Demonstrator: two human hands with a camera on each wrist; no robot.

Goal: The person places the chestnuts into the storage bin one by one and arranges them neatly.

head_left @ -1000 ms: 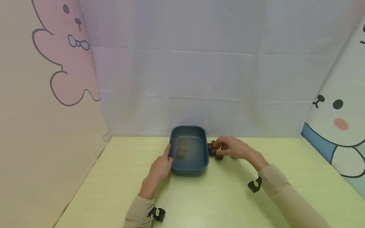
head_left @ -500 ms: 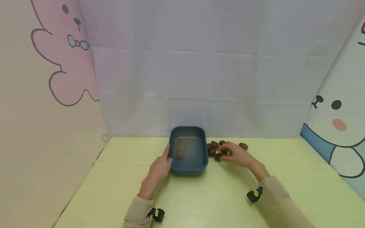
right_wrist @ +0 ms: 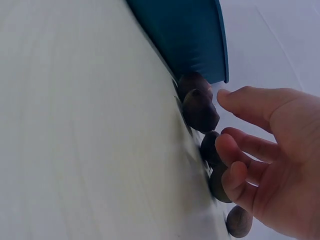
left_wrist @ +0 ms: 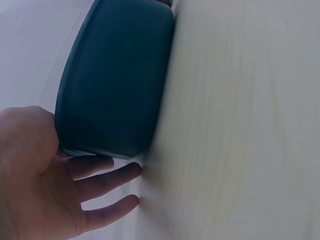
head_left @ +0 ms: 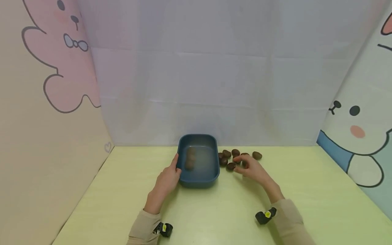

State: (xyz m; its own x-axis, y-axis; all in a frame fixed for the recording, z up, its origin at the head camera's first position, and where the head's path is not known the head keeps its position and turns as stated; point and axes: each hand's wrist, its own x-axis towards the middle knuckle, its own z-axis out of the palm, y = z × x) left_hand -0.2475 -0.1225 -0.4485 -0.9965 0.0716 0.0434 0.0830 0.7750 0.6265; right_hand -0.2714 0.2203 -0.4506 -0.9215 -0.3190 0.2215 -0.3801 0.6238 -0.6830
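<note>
A blue rectangular bin [head_left: 199,184] stands on the table near the back wall. My left hand [head_left: 166,179] touches its left side, the index finger lying along the rim; in the left wrist view the other fingers stretch out beneath the bin's near end. Several brown chestnuts [head_left: 223,162] lie to the right of the bin, the closest ones right beside its wall. Among them my right hand [head_left: 252,170] hovers with fingers loosely bent, thumb and fingertips apart. In the right wrist view, nothing shows between thumb and fingers; some chestnuts [right_wrist: 200,111] sit just beyond the thumb tip.
A blurred brown patch [head_left: 190,158] shows inside the bin; whether it is chestnuts or a reflection I cannot tell. One chestnut [head_left: 257,155] lies apart at the right. A white cloth wall [head_left: 190,85] stands close behind the bin on the pale yellow table [head_left: 214,217].
My right hand has drawn away from the bin, rightward and slightly nearer, uncovering more chestnuts. The left hand stays at the bin. The head view has shifted slightly.
</note>
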